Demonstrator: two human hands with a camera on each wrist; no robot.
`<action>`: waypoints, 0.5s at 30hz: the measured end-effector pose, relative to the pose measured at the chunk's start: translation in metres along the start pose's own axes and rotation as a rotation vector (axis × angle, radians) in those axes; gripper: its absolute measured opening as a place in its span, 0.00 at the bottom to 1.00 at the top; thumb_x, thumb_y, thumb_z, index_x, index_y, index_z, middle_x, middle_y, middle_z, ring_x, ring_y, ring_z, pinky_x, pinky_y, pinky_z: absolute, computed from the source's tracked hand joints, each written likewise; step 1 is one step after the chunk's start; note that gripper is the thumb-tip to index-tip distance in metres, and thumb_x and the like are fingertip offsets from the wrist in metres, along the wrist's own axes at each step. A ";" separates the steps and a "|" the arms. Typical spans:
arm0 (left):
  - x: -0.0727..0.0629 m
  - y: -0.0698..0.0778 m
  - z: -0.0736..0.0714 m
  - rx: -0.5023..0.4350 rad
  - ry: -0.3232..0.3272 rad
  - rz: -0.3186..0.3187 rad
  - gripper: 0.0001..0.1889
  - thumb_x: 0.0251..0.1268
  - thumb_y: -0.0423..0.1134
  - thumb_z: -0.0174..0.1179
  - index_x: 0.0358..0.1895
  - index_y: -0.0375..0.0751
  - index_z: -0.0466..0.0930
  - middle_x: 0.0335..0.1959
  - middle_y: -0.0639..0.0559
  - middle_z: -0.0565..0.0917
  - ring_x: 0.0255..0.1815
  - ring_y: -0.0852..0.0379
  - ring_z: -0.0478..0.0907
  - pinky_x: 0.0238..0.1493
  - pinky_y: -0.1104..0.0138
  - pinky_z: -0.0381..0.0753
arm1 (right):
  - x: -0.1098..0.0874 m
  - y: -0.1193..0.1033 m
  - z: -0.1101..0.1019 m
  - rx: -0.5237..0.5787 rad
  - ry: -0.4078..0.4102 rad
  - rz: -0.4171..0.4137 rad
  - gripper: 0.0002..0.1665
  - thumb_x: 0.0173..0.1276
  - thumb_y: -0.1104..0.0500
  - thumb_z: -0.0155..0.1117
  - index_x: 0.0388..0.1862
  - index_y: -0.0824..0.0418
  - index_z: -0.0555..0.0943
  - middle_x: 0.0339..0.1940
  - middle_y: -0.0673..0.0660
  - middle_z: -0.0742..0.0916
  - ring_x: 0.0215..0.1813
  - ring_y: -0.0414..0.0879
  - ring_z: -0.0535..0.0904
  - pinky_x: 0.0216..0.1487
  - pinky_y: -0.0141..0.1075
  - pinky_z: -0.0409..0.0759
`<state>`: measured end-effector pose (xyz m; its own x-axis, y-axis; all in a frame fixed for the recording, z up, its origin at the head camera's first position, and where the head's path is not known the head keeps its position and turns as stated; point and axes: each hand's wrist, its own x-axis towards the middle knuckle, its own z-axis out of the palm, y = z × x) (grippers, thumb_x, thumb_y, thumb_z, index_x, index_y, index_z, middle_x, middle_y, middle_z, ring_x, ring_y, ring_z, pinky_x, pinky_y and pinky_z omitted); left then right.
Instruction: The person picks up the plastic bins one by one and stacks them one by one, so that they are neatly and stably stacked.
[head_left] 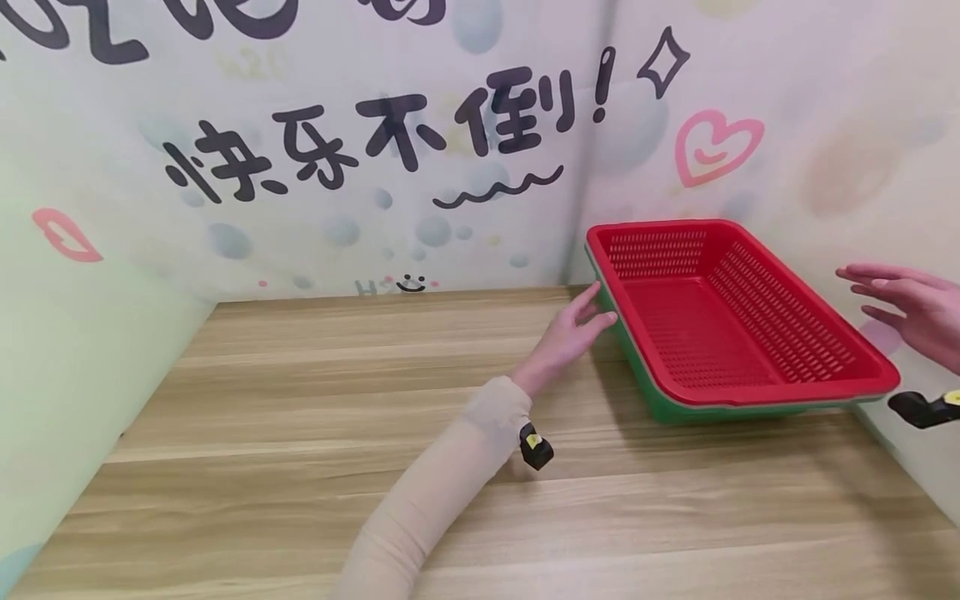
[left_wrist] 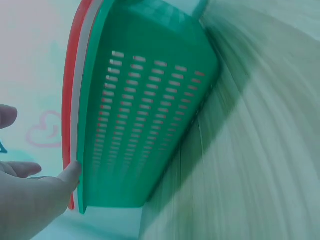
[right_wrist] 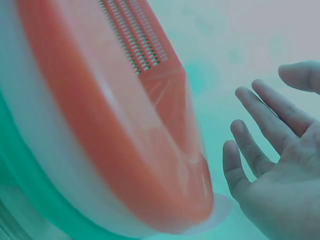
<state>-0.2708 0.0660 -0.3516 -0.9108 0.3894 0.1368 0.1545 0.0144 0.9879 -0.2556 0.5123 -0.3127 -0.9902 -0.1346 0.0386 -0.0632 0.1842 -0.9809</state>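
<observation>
A red perforated plastic basket (head_left: 795, 392) sits nested on top of a stack on the right of the table. Below its rim show a white rim (left_wrist: 79, 85) and a green basket (left_wrist: 145, 95) with slotted sides. My left hand (head_left: 562, 337) is at the stack's left side, fingers extended. In the left wrist view its thumb touches the rims, with no grip around them. To the right of the stack my right hand (head_left: 926, 312) hangs in the air, fingers spread and loosely bent, holding nothing. A gap separates it from the red basket in the right wrist view.
The wood-grain table (head_left: 315, 433) extends left and forward of the stack. A printed wall (head_left: 390, 242) with dark lettering and bubbles stands behind it, and another wall (head_left: 847, 192) runs close along the right side. Black wrist mounts (head_left: 536, 448) are on both arms.
</observation>
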 end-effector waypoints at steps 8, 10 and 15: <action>-0.004 -0.005 -0.011 -0.031 0.012 0.012 0.30 0.70 0.39 0.56 0.74 0.46 0.61 0.74 0.49 0.60 0.72 0.47 0.59 0.64 0.61 0.68 | 0.004 -0.010 0.019 0.036 -0.094 -0.117 0.26 0.80 0.63 0.37 0.72 0.53 0.67 0.60 0.39 0.78 0.57 0.33 0.71 0.48 0.22 0.74; -0.005 -0.007 -0.014 -0.029 0.014 0.014 0.30 0.70 0.39 0.56 0.74 0.46 0.61 0.74 0.50 0.61 0.72 0.48 0.58 0.64 0.60 0.67 | 0.007 -0.014 0.025 0.120 -0.145 -0.162 0.25 0.80 0.66 0.35 0.71 0.58 0.69 0.60 0.43 0.80 0.57 0.35 0.73 0.49 0.23 0.74; -0.008 -0.010 -0.022 -0.023 0.021 0.002 0.30 0.70 0.39 0.56 0.74 0.46 0.62 0.74 0.50 0.60 0.73 0.46 0.56 0.65 0.57 0.66 | 0.014 -0.024 0.039 0.241 -0.224 -0.199 0.25 0.79 0.69 0.34 0.69 0.63 0.70 0.60 0.50 0.81 0.57 0.38 0.76 0.50 0.27 0.76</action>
<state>-0.2738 0.0428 -0.3610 -0.9185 0.3698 0.1402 0.1480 -0.0073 0.9890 -0.2629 0.4678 -0.2962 -0.9078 -0.3593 0.2165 -0.1943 -0.0974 -0.9761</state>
